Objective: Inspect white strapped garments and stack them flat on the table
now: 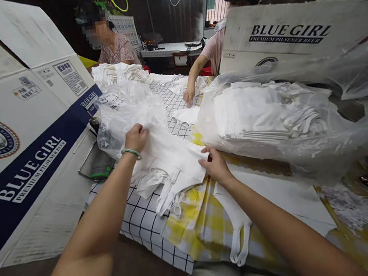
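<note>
Nearest, a loose strappy top (237,227) hangs at the edge of the yellow-check cloth (201,239). Just beyond, a white cami (181,156) lies across the grid-check cloth (139,213), straps twvd. the wearer; poss. >1 layer, hard to tell. Best w/ light, even tension: edges apart, straps untangled, no creases. R hand (216,164) pinches its R edge, thumb vs. fingers, narrow; L hand (137,138), farther out, is curled closed on its far L corner. Beyond R: bagged garment stack (254,109); then a co-worker's hand (190,94).

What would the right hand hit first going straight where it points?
The right hand would first meet the white garment at its fingers; beyond, probably the clear plastic bag, though depth is unclear.
</note>
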`<move>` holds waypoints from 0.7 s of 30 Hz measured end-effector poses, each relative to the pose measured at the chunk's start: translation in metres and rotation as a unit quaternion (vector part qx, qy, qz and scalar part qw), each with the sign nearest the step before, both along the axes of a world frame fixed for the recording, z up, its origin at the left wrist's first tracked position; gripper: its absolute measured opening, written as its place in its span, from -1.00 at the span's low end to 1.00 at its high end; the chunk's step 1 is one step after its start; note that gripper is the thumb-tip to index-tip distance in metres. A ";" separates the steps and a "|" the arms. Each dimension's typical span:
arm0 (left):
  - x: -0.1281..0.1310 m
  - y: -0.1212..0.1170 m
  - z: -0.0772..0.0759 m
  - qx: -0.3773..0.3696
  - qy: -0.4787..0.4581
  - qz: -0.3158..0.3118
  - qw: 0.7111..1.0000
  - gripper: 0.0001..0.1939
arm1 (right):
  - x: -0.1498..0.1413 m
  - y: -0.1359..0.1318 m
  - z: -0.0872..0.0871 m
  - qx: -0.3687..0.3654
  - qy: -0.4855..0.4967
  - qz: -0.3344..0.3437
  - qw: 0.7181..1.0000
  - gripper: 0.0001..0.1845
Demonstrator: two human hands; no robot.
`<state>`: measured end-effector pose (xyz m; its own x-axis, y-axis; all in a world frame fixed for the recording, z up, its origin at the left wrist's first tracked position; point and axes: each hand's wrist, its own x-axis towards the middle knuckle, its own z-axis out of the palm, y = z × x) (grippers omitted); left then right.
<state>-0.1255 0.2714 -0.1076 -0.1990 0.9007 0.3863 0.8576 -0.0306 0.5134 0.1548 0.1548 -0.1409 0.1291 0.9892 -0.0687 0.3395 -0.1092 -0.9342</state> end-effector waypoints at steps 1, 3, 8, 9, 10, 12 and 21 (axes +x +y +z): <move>-0.004 -0.006 0.008 0.012 -0.039 -0.001 0.999 -0.90 | -0.001 -0.001 0.002 -0.007 0.048 -0.007 0.999 -0.53; -0.012 -0.019 0.026 0.026 -0.129 -0.018 0.991 -0.87 | -0.005 -0.004 0.010 -0.044 0.151 -0.016 0.987 -0.41; -0.024 -0.062 0.087 0.087 -0.324 -0.113 0.935 -0.86 | -0.004 -0.017 0.050 -0.095 0.284 -0.019 0.954 -0.39; -0.024 -0.071 0.100 0.112 -0.348 -0.132 0.921 -0.86 | -0.001 -0.021 0.061 -0.089 0.304 -0.014 0.948 -0.42; -0.024 -0.081 0.113 0.136 -0.366 -0.148 0.909 -0.84 | 0.005 -0.026 0.073 -0.085 0.321 -0.003 0.943 -0.45; -0.020 -0.099 0.137 0.170 -0.392 -0.181 0.886 -0.80 | 0.019 -0.038 0.098 -0.079 0.341 0.030 0.936 -0.53; 0.069 -0.186 0.183 0.138 -0.489 -0.329 0.796 -0.81 | 0.124 -0.132 0.176 0.172 0.243 0.069 0.952 -0.59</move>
